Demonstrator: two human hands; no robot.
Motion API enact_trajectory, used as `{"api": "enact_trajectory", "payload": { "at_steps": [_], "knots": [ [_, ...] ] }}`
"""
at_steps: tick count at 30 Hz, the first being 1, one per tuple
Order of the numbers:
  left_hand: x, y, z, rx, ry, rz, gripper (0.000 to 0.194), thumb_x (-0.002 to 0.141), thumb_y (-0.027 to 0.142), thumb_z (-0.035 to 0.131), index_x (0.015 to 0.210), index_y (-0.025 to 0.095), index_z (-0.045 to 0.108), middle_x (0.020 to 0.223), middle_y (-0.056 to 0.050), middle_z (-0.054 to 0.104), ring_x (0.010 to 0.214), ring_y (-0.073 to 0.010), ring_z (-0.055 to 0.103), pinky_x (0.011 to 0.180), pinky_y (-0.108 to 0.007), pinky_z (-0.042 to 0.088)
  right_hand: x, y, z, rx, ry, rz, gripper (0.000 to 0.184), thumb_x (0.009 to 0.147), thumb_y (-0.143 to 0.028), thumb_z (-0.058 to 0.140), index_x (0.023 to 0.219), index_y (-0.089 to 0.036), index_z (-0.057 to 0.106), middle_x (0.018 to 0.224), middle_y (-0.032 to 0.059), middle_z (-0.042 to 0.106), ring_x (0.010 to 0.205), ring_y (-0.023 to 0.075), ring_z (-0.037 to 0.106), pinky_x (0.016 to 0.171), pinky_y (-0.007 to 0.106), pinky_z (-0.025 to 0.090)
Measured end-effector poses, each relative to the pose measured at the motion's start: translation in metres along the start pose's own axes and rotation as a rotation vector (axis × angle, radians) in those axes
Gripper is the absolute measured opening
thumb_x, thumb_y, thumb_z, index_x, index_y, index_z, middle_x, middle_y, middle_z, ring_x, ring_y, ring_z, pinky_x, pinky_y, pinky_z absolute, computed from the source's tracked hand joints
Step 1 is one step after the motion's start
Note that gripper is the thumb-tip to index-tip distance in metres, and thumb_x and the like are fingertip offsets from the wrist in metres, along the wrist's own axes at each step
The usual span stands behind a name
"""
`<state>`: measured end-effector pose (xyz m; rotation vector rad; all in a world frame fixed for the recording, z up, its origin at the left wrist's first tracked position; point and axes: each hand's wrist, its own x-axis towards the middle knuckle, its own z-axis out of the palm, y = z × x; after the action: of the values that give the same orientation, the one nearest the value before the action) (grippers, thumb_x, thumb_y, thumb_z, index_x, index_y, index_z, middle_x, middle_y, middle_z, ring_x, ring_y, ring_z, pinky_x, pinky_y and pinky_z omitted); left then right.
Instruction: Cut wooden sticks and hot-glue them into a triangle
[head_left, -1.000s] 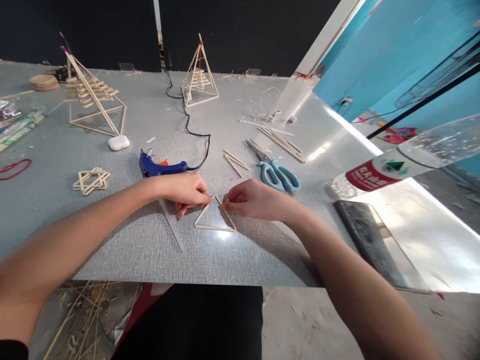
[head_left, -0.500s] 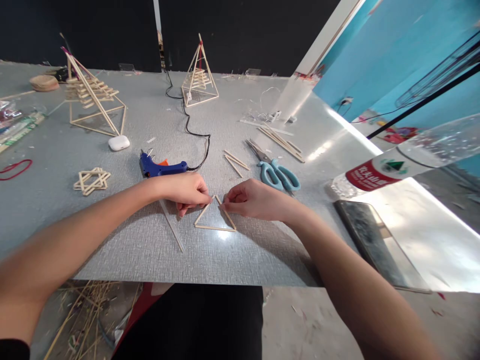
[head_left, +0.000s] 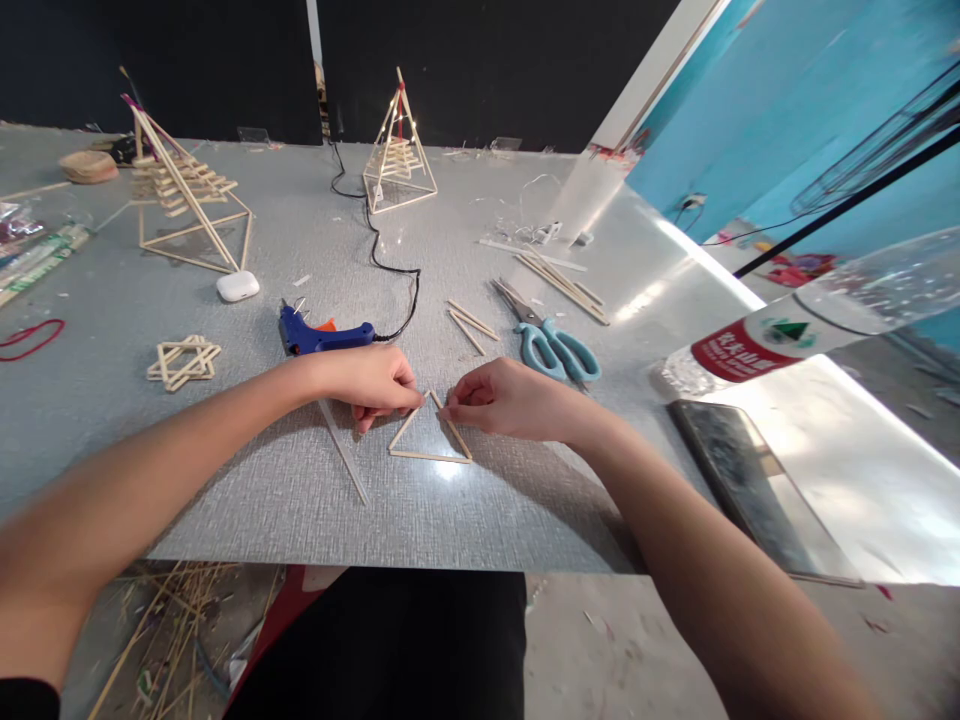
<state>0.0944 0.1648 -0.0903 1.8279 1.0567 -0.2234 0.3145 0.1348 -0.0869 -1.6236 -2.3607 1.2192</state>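
Three thin wooden sticks lie on the grey table as a triangle (head_left: 431,458), its tip pointing away from me. My left hand (head_left: 381,385) is closed, its fingertips on the left stick (head_left: 406,428) near that tip. From the other side my right hand (head_left: 499,400) pinches the right stick (head_left: 457,438). At the tip the two sticks come close together; whether they touch I cannot tell. Beside my left hand lies a clear glue stick (head_left: 345,455), partly hidden under the wrist. A blue glue gun (head_left: 330,335) rests just beyond that forearm.
Blue-handled scissors (head_left: 551,340) and loose sticks (head_left: 472,325) lie beyond my right hand. A stick star (head_left: 184,362) and white earphone case (head_left: 238,286) are at left. Two stick pyramids (head_left: 429,188) stand at the back. A water bottle (head_left: 742,355) and phone (head_left: 750,480) are right.
Small lights on the back middle pyramid now glow; they were dark before. Both hands and the stick triangle have stayed in place.
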Motion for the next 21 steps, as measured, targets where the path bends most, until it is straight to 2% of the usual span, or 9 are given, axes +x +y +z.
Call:
{"api": "enact_trajectory", "payload": {
  "at_steps": [21],
  "knots": [
    [-0.0005, 0.002, -0.0003, 0.018, 0.0, -0.004, 0.033, 0.087, 0.041, 0.054, 0.063, 0.02, 0.046, 0.043, 0.001, 0.055, 0.045, -0.0164, 0.065, 0.047, -0.023, 0.043, 0.0012, 0.0018, -0.0004, -0.008, 0.007, -0.018, 0.025, 0.083, -0.037, 0.062, 0.073, -0.017, 0.071, 0.059, -0.0008, 0.051, 0.053, 0.0092, 0.038, 0.05, 0.026, 0.028]
  ]
}}
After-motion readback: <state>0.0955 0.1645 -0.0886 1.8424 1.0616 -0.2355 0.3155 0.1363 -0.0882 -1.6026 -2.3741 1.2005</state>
